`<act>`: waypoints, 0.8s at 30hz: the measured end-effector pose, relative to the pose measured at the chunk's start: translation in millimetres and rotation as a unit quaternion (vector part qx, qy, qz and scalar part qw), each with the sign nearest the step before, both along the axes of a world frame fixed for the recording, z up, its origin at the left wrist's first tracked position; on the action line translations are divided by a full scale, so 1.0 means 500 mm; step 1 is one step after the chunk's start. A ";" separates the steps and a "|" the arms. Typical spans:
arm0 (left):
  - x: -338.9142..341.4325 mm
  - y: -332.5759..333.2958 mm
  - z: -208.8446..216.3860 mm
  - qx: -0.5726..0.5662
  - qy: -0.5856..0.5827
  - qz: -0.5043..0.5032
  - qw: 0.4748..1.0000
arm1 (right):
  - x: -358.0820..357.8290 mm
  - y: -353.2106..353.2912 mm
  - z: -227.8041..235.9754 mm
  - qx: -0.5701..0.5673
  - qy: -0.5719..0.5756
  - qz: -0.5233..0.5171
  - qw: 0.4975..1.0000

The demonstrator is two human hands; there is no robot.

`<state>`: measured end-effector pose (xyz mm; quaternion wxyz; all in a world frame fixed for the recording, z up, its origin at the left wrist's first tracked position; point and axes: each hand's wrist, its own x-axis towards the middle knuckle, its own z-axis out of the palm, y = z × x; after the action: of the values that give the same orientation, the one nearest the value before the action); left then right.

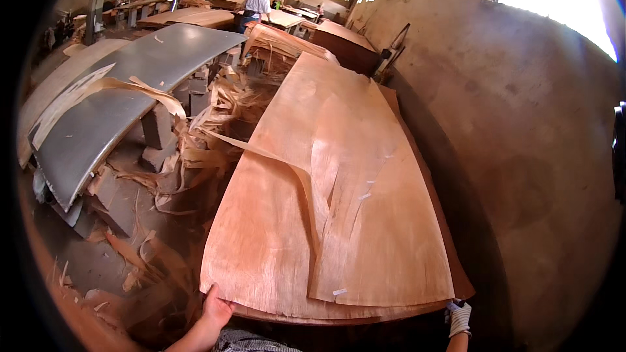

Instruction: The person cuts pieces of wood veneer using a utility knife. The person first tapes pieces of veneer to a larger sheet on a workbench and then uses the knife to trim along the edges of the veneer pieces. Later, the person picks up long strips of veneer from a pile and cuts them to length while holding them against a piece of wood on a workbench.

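Note:
A large stack of thin reddish-tan wood veneer sheets point(267, 248) stretches away from me. My bare left hand point(217, 306) grips its near left corner, thumb on top and fingers hidden below. At the near right corner is my right hand point(460, 317), in a white knit glove with dark fingertips; its curled fingers meet the sheet's corner. On the right half, another veneer piece point(385, 254) overlaps the left one, with a raised, torn edge along the middle. Several small pale tape strips point(340, 292) stick to the surface. A narrow veneer strip point(254, 148) juts out leftward.
Left of the stack stands a grey-topped table point(124, 117) with loose veneer strips over it. Veneer scraps point(215, 117) and blocks point(156, 127) crowd the floor between. A bare wall point(521, 156) runs along the right. Farther off, a person point(256, 6) stands among more stacks.

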<state>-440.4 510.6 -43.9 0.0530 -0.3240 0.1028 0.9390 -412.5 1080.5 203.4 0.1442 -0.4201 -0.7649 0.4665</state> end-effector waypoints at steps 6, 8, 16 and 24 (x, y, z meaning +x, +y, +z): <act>0.020 0.001 -0.026 -0.098 -0.012 0.041 0.994 | 0.022 0.038 -0.110 -0.037 0.015 -0.013 0.999; 0.035 0.038 -0.074 -0.084 -0.026 0.067 0.994 | 0.031 0.080 -0.148 -0.050 0.006 -0.014 0.999; 0.014 0.061 -0.098 -0.182 0.021 0.057 0.981 | 0.013 0.032 -0.189 -0.037 0.053 0.019 0.998; -0.016 0.054 -0.198 -0.235 -0.010 0.034 0.971 | -0.014 0.066 -0.233 -0.029 0.069 0.053 0.996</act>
<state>-448.4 537.8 -143.1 -0.0561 -0.3401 0.3092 0.8863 -419.4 1113.6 87.1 0.1591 -0.3497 -0.7607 0.5232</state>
